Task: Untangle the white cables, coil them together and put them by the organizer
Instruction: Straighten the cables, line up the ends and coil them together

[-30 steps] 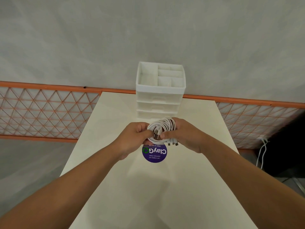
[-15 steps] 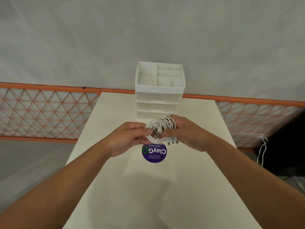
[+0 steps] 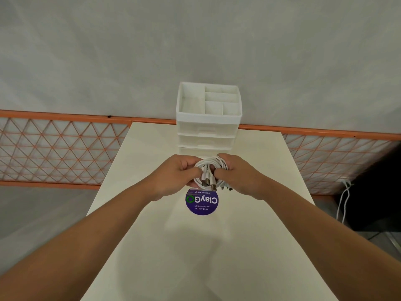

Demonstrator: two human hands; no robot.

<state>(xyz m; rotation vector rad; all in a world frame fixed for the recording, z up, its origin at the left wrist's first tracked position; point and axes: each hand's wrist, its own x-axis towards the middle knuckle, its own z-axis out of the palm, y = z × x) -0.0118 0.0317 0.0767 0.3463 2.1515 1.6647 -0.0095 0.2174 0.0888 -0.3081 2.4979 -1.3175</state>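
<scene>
Holding the coil (image 3: pixel 210 173) pinched between left hand (image 3: pixel 176 175) and right hand (image 3: pixel 238 174), the person had lifted it slightly nearer the organizer (image 3: pixel 208 124) than a moment before, above the counter (image 3: pixel 152 161); coiling looked finished, placing remained.

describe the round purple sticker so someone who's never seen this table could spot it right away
Start at the white drawer organizer at the far edge of the cream table. Come toward the viewer past both hands holding the coiled white cables; the sticker lies flat just below them. It is the only dark, round thing on the tabletop, with white "ClayGo" lettering upside down.
</scene>
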